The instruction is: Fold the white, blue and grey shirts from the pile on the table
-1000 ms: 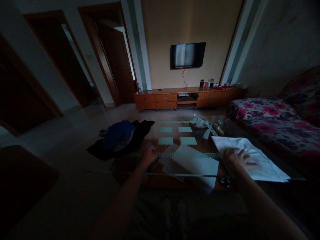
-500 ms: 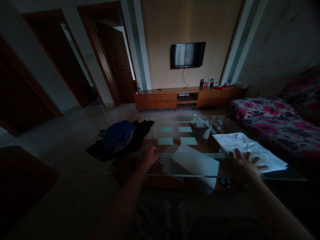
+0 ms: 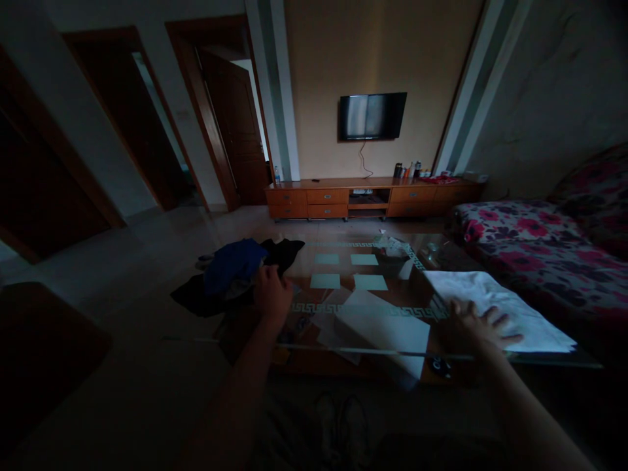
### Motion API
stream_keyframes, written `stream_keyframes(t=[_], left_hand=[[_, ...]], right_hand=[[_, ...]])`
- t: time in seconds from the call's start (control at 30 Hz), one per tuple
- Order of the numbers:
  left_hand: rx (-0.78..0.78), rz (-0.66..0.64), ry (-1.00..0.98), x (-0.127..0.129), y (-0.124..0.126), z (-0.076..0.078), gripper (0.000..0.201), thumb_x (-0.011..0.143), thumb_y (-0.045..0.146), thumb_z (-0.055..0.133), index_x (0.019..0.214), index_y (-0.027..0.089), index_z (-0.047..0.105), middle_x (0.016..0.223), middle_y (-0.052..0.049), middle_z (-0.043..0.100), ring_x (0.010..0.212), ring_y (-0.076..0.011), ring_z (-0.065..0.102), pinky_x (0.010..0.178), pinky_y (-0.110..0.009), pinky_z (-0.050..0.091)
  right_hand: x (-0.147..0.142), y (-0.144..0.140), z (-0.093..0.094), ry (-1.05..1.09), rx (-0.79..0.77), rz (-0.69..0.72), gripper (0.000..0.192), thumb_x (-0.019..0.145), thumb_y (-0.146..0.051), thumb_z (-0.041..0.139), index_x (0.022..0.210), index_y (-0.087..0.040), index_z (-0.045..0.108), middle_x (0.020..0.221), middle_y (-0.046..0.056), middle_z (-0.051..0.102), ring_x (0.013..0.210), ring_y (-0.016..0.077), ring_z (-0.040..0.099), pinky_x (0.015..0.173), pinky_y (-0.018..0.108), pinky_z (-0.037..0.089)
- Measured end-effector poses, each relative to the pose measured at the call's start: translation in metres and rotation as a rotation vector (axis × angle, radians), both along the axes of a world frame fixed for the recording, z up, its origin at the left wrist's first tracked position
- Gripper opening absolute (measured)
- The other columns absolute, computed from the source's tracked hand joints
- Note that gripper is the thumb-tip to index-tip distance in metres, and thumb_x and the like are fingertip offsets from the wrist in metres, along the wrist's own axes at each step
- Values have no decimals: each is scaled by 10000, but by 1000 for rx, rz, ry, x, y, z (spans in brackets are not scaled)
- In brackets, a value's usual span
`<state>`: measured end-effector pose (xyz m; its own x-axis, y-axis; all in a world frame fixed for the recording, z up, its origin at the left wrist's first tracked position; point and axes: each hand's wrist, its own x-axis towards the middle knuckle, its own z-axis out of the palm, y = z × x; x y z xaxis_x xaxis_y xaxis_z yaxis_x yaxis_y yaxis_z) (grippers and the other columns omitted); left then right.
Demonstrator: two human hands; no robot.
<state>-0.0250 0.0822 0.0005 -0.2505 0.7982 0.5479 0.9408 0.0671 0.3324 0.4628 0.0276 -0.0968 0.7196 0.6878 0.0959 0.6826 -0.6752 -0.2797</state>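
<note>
so, right hand (image 3: 483, 327): palm down, fingers spread over the near edge of the white cloth (image 3: 505, 307).
white cloth: folded flat on the right end of the glass table (image 3: 314, 307).
left hand (image 3: 272, 294): fingers bent, at the right side of the blue garment (image 3: 233, 265); cannot tell whether they pinch anything.
black garment (image 3: 193, 297): bunched under and around the blue one.
between the hands: white sheets (image 3: 387, 327), crossed by the table's front edge.
far table corner: crumpled clear bag (image 3: 391, 246).
right side: flowered sofa (image 3: 530, 245).
beyond: low wooden cabinet (image 3: 326, 196), wall-mounted television (image 3: 371, 116).
</note>
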Motion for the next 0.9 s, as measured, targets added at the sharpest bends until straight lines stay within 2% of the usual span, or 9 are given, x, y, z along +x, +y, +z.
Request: stream_keyframes(t=[0.1, 0.2, 0.33, 0.43, 0.6, 0.63, 0.7, 0.8, 0.9], left_hand=[[137, 202, -37, -21, -4, 19, 534, 906, 231, 537, 1427, 158, 442, 1454, -202, 424, 1290, -363, 462, 1013, -498, 418], [92, 293, -51, -43, -5, 18, 581, 923, 238, 516, 1481, 154, 378, 1425, -209, 462, 1279, -368, 475, 979, -517, 438], [63, 308, -50, -63, -4, 4, 493, 948, 305, 506, 1412, 141, 481, 1320, -200, 541, 1203, -368, 525, 930, -511, 458], [76, 301, -69, -70, -1, 3, 370, 966, 322, 475, 1271, 160, 611, 1233, -182, 580, 1130, -352, 557, 895, -495, 463], [173, 280, -127, -47, -2, 33, 312, 987, 286, 431, 1180, 186, 655, 1193, -154, 590, 1137, -336, 539, 929, -498, 435], [217, 232, -136, -34, -8, 43, 307, 990, 279, 423, 1171, 182, 652, 1173, -149, 593, 1142, -327, 536, 950, -493, 425], [328, 4, -157, 1, -28, 66, 288, 991, 267, 416, 1130, 168, 648, 1090, -130, 603, 1086, -292, 559, 966, -454, 425], [354, -577, -212, 59, -72, 96, 241, 1003, 321, 434, 1075, 215, 638, 996, -64, 618, 980, -223, 594, 904, -347, 464], [299, -767, -496, 92, -99, 110, 227, 1028, 348, 418, 1043, 242, 619, 869, -6, 623, 823, -164, 608, 774, -263, 481]], right_hand=[[-24, 1, 15, -18, 67, 50, 712, 966, -614, 146, 1431, -244, 537, 1616, 209, 250, 1506, 426, 139, 1102, 723, 140], [-51, 1, 28, -11, 49, 160, 671, 984, -597, 166, 1409, -261, 562, 1585, 182, 324, 1473, 409, 229, 1095, 690, 224], [-81, -5, 42, 3, 7, 265, 677, 1000, -606, 152, 1331, -256, 626, 1488, 171, 449, 1390, 409, 358, 1062, 668, 301], [-96, -9, 50, 5, 6, 331, 680, 1001, -620, 164, 1280, -242, 656, 1466, 162, 474, 1357, 412, 397, 1049, 672, 315], [-123, -7, 62, 149, 19, 402, 678, 1009, -609, 167, 1225, -216, 675, 1407, 188, 529, 1330, 410, 442, 1032, 710, 318], [-131, -6, 64, 197, 46, 441, 664, 1014, -593, 174, 1221, -209, 675, 1378, 190, 552, 1313, 399, 468, 1042, 697, 324], [-149, -5, 67, 316, 136, 604, 606, 1020, -555, 223, 1236, -201, 665, 1332, 179, 590, 1283, 352, 517, 1086, 620, 346], [-178, -14, 71, 503, 290, 930, 550, 953, -549, 472, 1392, -230, 567, 1404, 130, 566, 1336, 296, 499, 1148, 510, 349], [-198, -32, 80, 786, 359, 1116, 752, 820, -523, 695, 1494, -280, 467, 1520, 88, 493, 1418, 299, 425, 1191, 527, 308]])
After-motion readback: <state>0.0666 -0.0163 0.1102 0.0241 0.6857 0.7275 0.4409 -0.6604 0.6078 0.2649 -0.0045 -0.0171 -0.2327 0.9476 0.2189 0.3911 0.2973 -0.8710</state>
